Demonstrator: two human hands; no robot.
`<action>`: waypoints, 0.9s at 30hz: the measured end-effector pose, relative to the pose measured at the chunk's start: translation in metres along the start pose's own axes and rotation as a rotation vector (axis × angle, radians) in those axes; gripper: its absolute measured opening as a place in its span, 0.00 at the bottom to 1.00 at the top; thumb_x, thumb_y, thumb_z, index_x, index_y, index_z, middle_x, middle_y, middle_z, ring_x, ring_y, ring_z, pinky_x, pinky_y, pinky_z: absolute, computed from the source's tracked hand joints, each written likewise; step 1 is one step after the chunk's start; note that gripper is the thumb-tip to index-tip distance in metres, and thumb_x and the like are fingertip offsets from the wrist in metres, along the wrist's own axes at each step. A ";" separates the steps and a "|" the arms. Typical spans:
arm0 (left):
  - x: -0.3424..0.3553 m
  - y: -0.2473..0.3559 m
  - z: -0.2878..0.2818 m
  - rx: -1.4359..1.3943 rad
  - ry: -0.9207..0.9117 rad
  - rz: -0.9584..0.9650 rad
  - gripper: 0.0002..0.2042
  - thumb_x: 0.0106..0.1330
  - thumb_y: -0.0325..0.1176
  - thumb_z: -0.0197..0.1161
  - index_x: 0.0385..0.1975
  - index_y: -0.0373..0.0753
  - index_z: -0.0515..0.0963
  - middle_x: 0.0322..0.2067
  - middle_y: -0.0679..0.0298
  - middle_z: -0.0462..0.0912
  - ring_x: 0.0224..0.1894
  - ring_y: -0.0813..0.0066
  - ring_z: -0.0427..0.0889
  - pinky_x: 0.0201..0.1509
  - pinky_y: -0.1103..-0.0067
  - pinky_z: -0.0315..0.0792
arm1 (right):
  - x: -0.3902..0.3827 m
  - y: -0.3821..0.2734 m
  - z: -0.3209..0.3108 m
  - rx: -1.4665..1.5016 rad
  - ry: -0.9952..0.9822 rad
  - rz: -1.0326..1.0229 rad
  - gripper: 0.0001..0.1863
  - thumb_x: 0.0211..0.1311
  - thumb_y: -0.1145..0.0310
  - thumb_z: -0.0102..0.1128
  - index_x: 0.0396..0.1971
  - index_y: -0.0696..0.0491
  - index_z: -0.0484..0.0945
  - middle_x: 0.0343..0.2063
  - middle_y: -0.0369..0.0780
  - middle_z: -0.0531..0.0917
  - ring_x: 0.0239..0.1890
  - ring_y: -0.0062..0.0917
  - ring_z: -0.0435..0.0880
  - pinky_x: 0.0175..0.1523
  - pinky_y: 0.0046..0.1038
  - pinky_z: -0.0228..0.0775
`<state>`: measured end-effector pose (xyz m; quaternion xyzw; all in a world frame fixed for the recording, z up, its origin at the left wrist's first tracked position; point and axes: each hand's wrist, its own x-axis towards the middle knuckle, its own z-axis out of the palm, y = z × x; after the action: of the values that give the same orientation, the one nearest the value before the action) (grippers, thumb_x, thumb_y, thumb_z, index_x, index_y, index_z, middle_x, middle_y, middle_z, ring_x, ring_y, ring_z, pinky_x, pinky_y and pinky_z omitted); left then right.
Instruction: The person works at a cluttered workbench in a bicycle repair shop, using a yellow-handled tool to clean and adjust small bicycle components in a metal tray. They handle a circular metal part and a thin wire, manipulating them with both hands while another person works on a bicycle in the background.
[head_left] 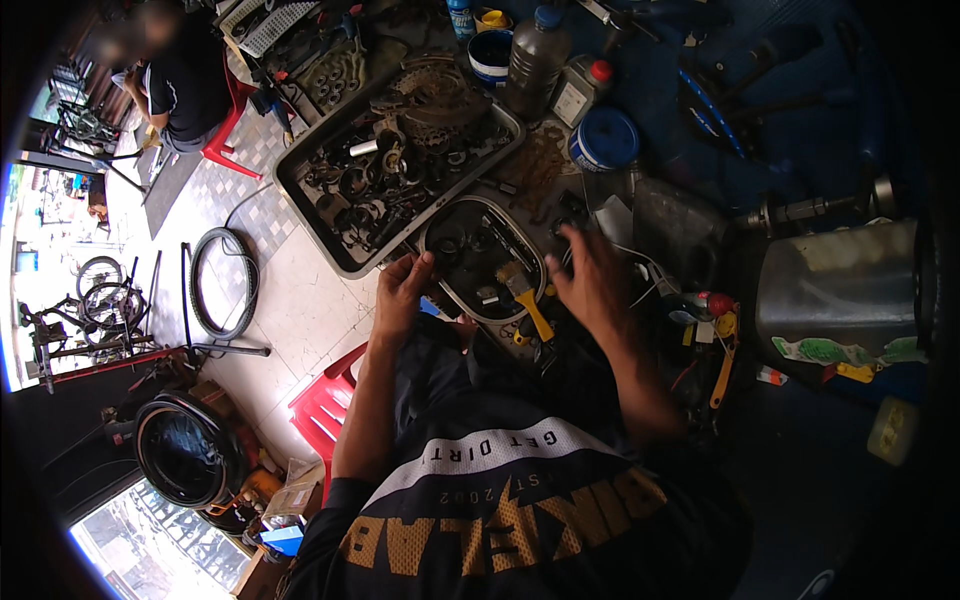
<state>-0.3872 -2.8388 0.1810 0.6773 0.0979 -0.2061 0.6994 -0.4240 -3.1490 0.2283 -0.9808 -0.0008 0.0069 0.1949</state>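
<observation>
My left hand (403, 292) is closed, thumb against curled fingers, beside the near corner of a large grey tray (312, 230). Something small and dark shows by its fingertips; I cannot make out what it is. On the other side of a small rounded basin (538, 256), my right hand (592, 285) is slightly blurred, thumb and fingers apart, with nothing visible in it. A brush with a yellow handle (537, 316) leans over the basin's near rim. Dark liquid and several small parts lie inside the basin. Greasy bicycle parts and sprockets (425, 105) fill the large tray.
A dark bottle with a blue cap (538, 60), a red-capped container (582, 90) and a blue-lidded tub (605, 138) stand behind. A metal box (838, 290) is at right. Left are a red chair (328, 405), a tyre (222, 283) and a seated person (185, 90).
</observation>
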 end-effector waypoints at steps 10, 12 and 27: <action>0.003 -0.013 0.030 0.355 0.023 0.210 0.10 0.71 0.35 0.72 0.39 0.35 0.83 0.34 0.68 0.86 0.40 0.79 0.81 0.48 0.77 0.75 | -0.050 -0.030 -0.013 0.014 -0.405 0.082 0.28 0.63 0.60 0.72 0.58 0.54 0.72 0.44 0.51 0.87 0.46 0.47 0.89 0.49 0.44 0.81; 0.001 -0.014 0.040 0.399 0.041 0.285 0.11 0.71 0.37 0.73 0.38 0.35 0.83 0.32 0.67 0.87 0.39 0.78 0.82 0.46 0.76 0.76 | -0.048 -0.029 -0.018 0.099 -0.186 -0.010 0.26 0.65 0.62 0.71 0.58 0.54 0.72 0.43 0.50 0.86 0.45 0.46 0.88 0.49 0.42 0.81; 0.012 -0.024 0.043 -0.295 -0.086 0.016 0.13 0.75 0.21 0.56 0.57 0.28 0.70 0.49 0.46 0.85 0.44 0.61 0.90 0.46 0.69 0.89 | 0.024 -0.013 0.038 0.421 -0.142 -0.055 0.19 0.65 0.52 0.73 0.39 0.54 0.83 0.36 0.44 0.90 0.40 0.40 0.91 0.42 0.37 0.80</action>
<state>-0.3927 -2.8826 0.1567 0.5583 0.0917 -0.2126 0.7967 -0.4008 -3.1224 0.1981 -0.9152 -0.0396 0.0706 0.3947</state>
